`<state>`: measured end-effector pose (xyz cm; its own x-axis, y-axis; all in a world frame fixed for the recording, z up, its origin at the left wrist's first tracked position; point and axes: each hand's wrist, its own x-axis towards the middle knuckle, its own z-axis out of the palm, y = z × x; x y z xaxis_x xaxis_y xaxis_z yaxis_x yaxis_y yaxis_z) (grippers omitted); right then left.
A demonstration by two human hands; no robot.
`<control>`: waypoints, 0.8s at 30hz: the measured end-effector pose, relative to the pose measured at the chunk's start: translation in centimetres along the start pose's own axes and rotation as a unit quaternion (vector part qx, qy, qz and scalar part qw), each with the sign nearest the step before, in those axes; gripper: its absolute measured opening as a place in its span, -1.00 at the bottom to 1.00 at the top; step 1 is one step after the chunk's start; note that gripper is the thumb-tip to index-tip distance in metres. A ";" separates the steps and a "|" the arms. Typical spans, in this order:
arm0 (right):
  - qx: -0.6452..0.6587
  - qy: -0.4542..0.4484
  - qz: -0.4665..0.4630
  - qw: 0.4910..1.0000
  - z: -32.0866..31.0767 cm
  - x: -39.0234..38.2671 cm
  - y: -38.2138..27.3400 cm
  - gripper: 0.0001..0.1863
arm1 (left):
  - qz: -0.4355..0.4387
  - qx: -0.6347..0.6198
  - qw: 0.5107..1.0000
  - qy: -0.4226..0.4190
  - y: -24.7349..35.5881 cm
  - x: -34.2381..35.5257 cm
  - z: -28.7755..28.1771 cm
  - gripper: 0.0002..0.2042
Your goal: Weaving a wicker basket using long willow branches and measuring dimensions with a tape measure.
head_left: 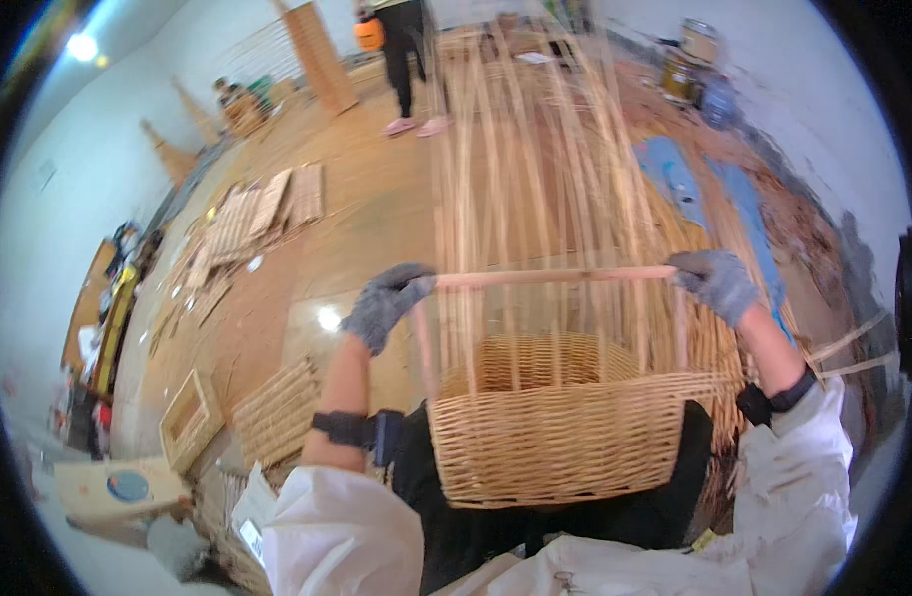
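Note:
A woven wicker basket [560, 442] rests at my lap, its side wall toward me and long pale strands rising from its far side. Above its opening runs a straight wooden handle bar [555, 277], with an upright at each end. My left hand [388, 303], in a grey glove, is closed round the bar's left end. At the right end my gloved right hand [719, 283] grips the same bar. Fingertips on both hands are partly hidden by the gloves and the bar.
Long wicker strands [495, 169] stretch far across the floor. Woven panels [252, 219] and a wooden frame [193, 420] lie to the left. A person in pink shoes [400, 126] stands at the back. Blue sheets [671, 179], tins [682, 74] and a water bottle [717, 104] are at the right.

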<state>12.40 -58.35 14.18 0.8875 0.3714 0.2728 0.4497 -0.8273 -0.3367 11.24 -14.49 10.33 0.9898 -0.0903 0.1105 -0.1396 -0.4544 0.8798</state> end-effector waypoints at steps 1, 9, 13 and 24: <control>0.006 -0.019 -0.007 1.000 -0.1 0.1 -0.4 -0.73 | -0.016 -0.004 1.000 0.003 -0.7 -0.3 -0.7 -0.64; 0.433 -0.089 0.152 0.884 1.0 0.8 1.4 -0.78 | -0.091 -0.041 0.993 0.061 -1.3 -0.4 -1.0 -0.76; 0.480 -0.032 0.236 0.844 1.0 0.8 1.9 -0.79 | -0.093 -0.052 0.992 0.074 -1.2 -0.5 -0.3 -0.78; 0.790 -0.256 0.271 0.486 4.2 1.4 5.2 -0.73 | -0.091 -0.045 0.992 0.081 -1.5 -0.7 -0.5 -0.78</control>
<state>16.42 -60.31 9.04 0.6460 0.6704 -0.3650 -0.7071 0.3455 -0.6170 10.80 -13.35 9.17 0.9912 0.1318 0.0131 0.0367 -0.3688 0.9288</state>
